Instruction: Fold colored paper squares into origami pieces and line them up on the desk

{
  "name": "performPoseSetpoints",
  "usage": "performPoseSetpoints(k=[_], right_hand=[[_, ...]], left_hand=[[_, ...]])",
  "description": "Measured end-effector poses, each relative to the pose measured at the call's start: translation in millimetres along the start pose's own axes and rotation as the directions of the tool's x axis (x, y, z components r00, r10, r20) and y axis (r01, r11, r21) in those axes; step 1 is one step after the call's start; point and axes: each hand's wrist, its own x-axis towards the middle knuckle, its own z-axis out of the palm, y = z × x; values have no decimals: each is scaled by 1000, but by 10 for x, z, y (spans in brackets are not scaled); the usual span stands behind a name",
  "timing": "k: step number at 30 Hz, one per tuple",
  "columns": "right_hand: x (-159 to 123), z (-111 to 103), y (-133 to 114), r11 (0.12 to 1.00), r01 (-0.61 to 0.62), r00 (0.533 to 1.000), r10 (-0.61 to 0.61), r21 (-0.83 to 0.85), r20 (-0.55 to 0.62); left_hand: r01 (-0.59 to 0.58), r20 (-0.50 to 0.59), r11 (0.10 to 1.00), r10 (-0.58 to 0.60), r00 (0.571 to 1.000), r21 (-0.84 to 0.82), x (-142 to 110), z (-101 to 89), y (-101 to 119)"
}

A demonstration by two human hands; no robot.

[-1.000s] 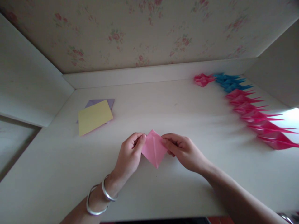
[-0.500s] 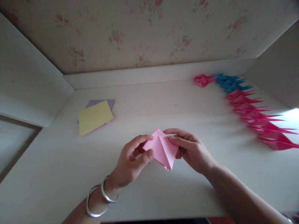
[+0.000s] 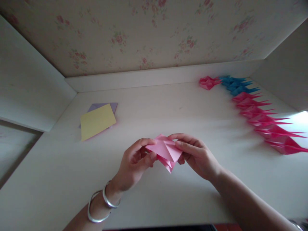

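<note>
A folded pink paper piece [image 3: 165,151] is held just above the white desk [image 3: 168,109], between both hands. My left hand [image 3: 133,163] pinches its left edge, thumb on top and fingers curled beneath; two silver bangles sit on that wrist. My right hand [image 3: 196,155] grips the right edge with fingers closed over the top flap. The paper is tilted, and its layers fan out at the lower point.
A yellow paper square [image 3: 97,120] lies on a purple sheet [image 3: 106,106] at the left. A row of folded pink paper shapes [image 3: 264,123] and blue paper shapes [image 3: 237,84] runs along the right side. Floral wallpaper rises behind the desk's back ledge.
The pink piece went from lying flat as a diamond to being lifted and tilted, and its layers have spread apart. Both hands shifted slightly right and kept their hold.
</note>
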Motion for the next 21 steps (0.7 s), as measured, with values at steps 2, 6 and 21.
performPoseSetpoints(k=[2, 6, 21], right_hand=[[-13, -15, 4, 999, 35, 998, -35, 10, 47], [-33, -43, 9, 995, 100, 982, -95, -18, 162], [-39, 10, 25, 962, 128, 989, -107, -240, 97]], left_hand=[[-1, -20, 1000, 1, 1000, -20, 11, 18, 18], [9, -59, 999, -12, 998, -43, 33, 39, 37], [99, 9, 994, -98, 995, -56, 28, 35, 64]])
